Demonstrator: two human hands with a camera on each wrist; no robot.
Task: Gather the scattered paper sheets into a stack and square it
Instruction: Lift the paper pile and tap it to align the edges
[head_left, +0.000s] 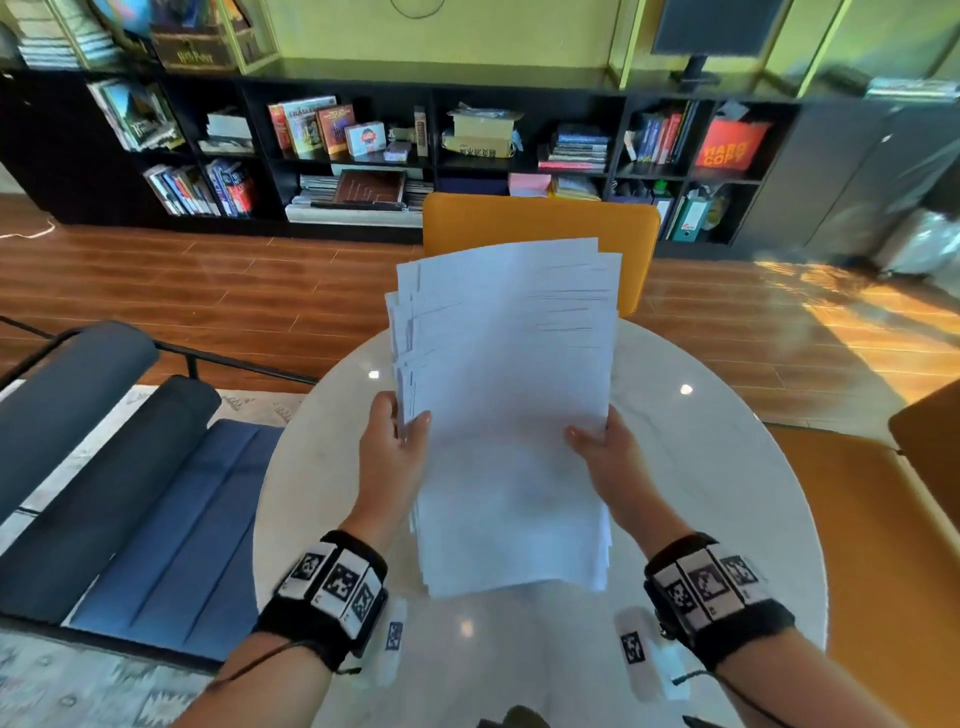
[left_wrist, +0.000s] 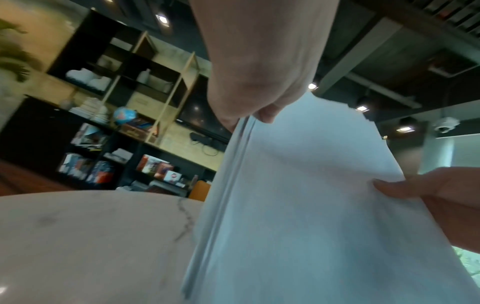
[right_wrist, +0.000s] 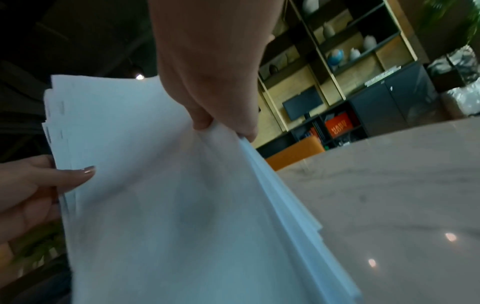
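Note:
A stack of white paper sheets stands tilted above the round white marble table, its lower edge near the tabletop. The sheets are uneven, with several edges stepped at the top and left. My left hand pinches the stack's left edge, thumb on the front. My right hand pinches the right edge the same way. The left wrist view shows the paper stack edge-on under my left hand. In the right wrist view my right hand grips the paper stack by its side.
An orange chair stands beyond the table, another orange seat at the right. A dark blue sofa lies at the left. A black bookshelf lines the far wall across the wooden floor.

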